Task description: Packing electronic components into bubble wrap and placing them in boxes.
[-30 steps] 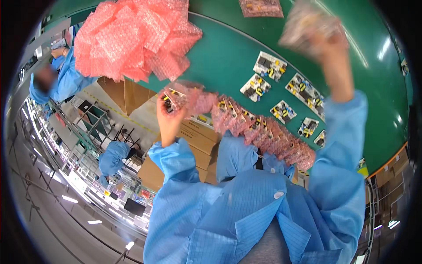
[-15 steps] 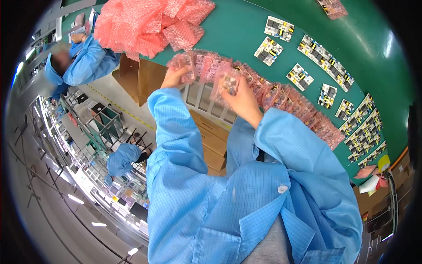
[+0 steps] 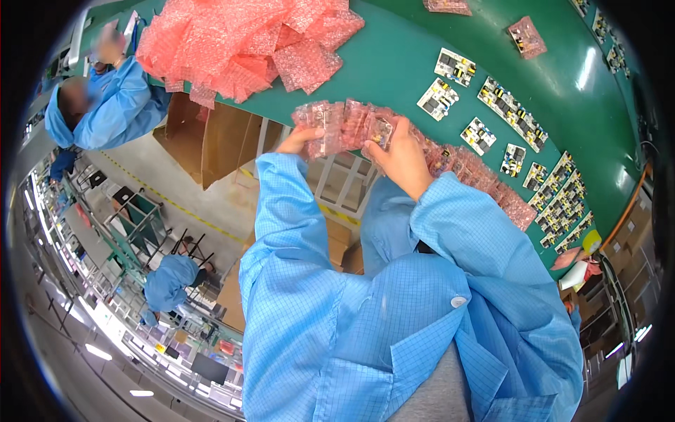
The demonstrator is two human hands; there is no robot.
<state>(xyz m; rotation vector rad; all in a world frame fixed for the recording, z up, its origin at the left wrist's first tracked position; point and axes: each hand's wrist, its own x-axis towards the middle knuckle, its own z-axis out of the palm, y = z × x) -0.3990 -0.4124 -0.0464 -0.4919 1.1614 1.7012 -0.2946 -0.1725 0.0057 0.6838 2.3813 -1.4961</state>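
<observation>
Head view: the left hand [image 3: 299, 141] pinches one bubble-bagged board [image 3: 327, 139], the right hand [image 3: 404, 159] a second bagged board [image 3: 380, 131] just beside it, both grips closed, seemingly squaring up the bagged row [image 3: 485, 177] rightward of them, which next calls for gentle, level release.

The person before me wears a loose blue work jacket [image 3: 302, 316] — cloth ruled with a fine, darker grid. Long, roomy sleeves [image 3: 290, 204] leave the left hand [image 3: 299, 140] and right hand [image 3: 402, 156] bare. Pointed lapels [image 3: 427, 337], a pale round button [image 3: 458, 302] and a chest pocket [image 3: 355, 390] show — grey shirt [image 3: 443, 387] beneath.
</observation>
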